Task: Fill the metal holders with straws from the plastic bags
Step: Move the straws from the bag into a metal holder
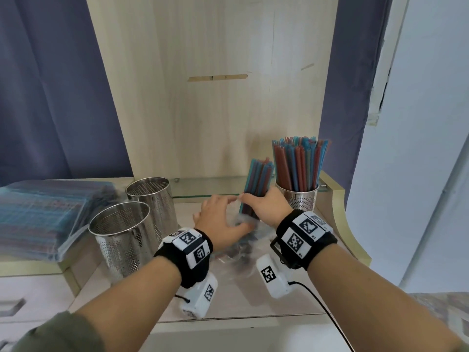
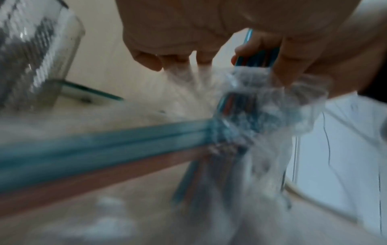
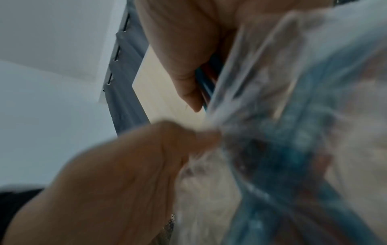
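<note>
The right hand (image 1: pixel 266 207) wrapped around a bunch of straws (image 1: pixel 257 181), standing up over the table (image 1: pixel 253 295). The left hand (image 1: pixel 218 219), right beside it, pinched the plastic bag (image 1: pixel 238 250) at their bottom.

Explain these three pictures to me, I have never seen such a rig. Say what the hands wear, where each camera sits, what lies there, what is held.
No machine here: these are a person's bare hands, with black wristbands carrying cameras. The wide picture comes from a head camera; the two blurred ones look along each wrist. On the counter stand two empty metal holders, one filled holder and a stack of bagged straws. The right hand grips a bundle of straws; the left hand appears to pinch the clear plastic bag around the bundle's lower end.
</note>
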### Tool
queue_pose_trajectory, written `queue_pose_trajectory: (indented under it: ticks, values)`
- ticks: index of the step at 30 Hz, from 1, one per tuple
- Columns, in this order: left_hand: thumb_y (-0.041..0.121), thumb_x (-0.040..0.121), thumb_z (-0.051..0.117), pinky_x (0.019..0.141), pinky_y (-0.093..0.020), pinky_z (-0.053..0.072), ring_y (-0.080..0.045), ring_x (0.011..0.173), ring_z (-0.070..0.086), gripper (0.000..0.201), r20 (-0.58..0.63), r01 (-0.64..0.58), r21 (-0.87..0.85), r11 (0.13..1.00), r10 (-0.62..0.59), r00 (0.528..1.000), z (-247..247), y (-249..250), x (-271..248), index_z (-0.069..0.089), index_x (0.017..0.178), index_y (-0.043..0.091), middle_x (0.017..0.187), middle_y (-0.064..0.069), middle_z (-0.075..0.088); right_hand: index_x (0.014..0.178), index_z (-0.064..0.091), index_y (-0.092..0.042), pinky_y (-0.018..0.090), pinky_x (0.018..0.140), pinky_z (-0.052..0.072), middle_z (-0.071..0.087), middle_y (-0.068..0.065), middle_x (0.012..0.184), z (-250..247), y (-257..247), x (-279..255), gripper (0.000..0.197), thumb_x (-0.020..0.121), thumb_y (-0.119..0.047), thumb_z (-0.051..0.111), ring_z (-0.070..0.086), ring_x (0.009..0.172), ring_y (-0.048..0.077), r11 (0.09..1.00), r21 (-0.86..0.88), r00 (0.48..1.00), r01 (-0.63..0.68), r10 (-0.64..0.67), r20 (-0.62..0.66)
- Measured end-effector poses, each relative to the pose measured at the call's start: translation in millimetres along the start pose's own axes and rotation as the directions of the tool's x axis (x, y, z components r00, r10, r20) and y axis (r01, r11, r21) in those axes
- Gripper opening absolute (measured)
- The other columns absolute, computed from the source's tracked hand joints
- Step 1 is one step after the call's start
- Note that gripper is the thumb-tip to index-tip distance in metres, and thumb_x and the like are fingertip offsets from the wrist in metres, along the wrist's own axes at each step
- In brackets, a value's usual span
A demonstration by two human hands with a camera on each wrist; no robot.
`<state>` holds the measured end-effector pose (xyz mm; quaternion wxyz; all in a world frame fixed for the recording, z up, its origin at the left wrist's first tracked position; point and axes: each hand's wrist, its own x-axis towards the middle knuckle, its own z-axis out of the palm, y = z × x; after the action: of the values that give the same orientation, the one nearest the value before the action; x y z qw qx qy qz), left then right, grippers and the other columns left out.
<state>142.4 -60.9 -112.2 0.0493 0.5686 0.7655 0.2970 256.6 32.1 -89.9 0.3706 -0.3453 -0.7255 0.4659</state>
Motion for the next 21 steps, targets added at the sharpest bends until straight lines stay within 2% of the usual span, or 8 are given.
queue_pose_trajectory:
  ticks: [3, 7, 9, 11, 14, 17, 19, 21]
  values:
    - [0.061, 0.052, 0.068, 0.104, -0.043, 0.042, -0.011, 0.117, 0.055, 0.082, 0.072, 0.016, -0.375, 0.927, 0.012, 0.997, -3, 6, 13, 0.048, 0.127, 0.033, 0.124, 0.009, 0.060, 0.102, 0.070, -0.007, 0.019, 0.063, 0.051, 0.068, 0.002, 0.083, -1, -6, 1, 0.022, 0.086, -0.022, 0.071, 0.064, 0.077, 0.014, 0.999, -0.049, 0.994, -0.015, 0.020, 0.108]
    - [0.024, 0.052, 0.071, 0.088, -0.027, 0.052, -0.014, 0.103, 0.063, 0.082, 0.161, -0.004, -0.597, 0.802, 0.125, 0.979, -8, 10, 20, 0.046, 0.130, 0.021, 0.111, 0.000, 0.065, 0.102, 0.070, -0.012, 0.022, 0.070, 0.051, 0.071, 0.003, 0.091, -8, -13, 3, 0.020, 0.087, -0.026, 0.069, 0.065, 0.082, 0.014, 0.983, -0.177, 0.971, 0.055, -0.012, 0.239]
    - [0.023, 0.053, 0.074, 0.081, -0.022, 0.051, -0.011, 0.095, 0.065, 0.078, 0.100, -0.012, -0.757, 0.654, 0.135, 0.986, -12, 16, 24, 0.049, 0.127, 0.017, 0.106, 0.000, 0.067, 0.107, 0.069, -0.013, 0.031, 0.079, 0.055, 0.072, 0.004, 0.096, -11, -15, 3, 0.028, 0.085, -0.030, 0.069, 0.067, 0.088, 0.018, 0.960, -0.248, 0.953, 0.127, -0.049, 0.299]
    - [0.032, 0.058, 0.087, 0.078, -0.019, 0.051, -0.011, 0.095, 0.067, 0.066, 0.028, -0.025, -0.808, 0.588, 0.080, 0.996, -15, 24, 30, 0.058, 0.115, 0.019, 0.101, 0.003, 0.069, 0.103, 0.068, -0.014, 0.029, 0.071, 0.055, 0.070, 0.002, 0.088, -12, -17, 1, 0.020, 0.084, -0.021, 0.068, 0.065, 0.077, 0.011, 0.939, -0.271, 0.926, 0.211, -0.103, 0.364]
    - [0.051, 0.055, 0.087, 0.081, -0.026, 0.054, -0.016, 0.093, 0.068, 0.059, 0.000, -0.009, -0.686, 0.728, 0.013, 1.000, -14, 32, 39, 0.067, 0.100, 0.019, 0.095, 0.001, 0.072, 0.083, 0.057, -0.025, 0.011, 0.057, 0.045, 0.059, -0.009, 0.073, -15, -24, -3, 0.029, 0.084, 0.003, 0.064, 0.057, 0.059, -0.009, 0.906, -0.267, 0.860, 0.330, -0.172, 0.481]
    - [0.036, 0.076, 0.078, 0.073, -0.028, 0.053, -0.015, 0.075, 0.064, 0.021, -0.042, -0.012, -0.602, 0.798, -0.017, 0.999, -12, 35, 40, 0.068, 0.080, 0.018, 0.076, 0.001, 0.067, 0.094, 0.068, -0.017, 0.024, 0.078, 0.056, 0.070, -0.001, 0.087, -27, -19, -2, 0.013, 0.083, -0.011, 0.068, 0.067, 0.081, 0.002, 0.869, -0.373, 0.838, 0.326, -0.083, 0.540]
    - [0.034, 0.080, 0.073, 0.069, -0.027, 0.051, -0.013, 0.066, 0.059, 0.019, -0.057, -0.037, -0.569, 0.821, 0.005, 0.998, -15, 34, 37, 0.070, 0.070, 0.018, 0.067, 0.003, 0.062, 0.105, 0.072, -0.016, 0.034, 0.090, 0.054, 0.073, 0.000, 0.102, -41, -16, -4, 0.021, 0.088, -0.021, 0.062, 0.067, 0.094, 0.014, 0.754, -0.575, 0.842, 0.318, 0.054, 0.536]
    - [0.032, 0.085, 0.068, 0.069, -0.024, 0.049, -0.010, 0.067, 0.059, 0.022, -0.066, -0.055, -0.547, 0.835, 0.023, 0.998, -17, 29, 34, 0.071, 0.067, 0.020, 0.070, 0.004, 0.063, 0.111, 0.072, -0.019, 0.030, 0.094, 0.050, 0.072, -0.004, 0.110, -53, -13, -9, 0.024, 0.094, -0.023, 0.057, 0.064, 0.099, 0.011, 0.647, -0.682, 0.821, 0.340, 0.149, 0.551]
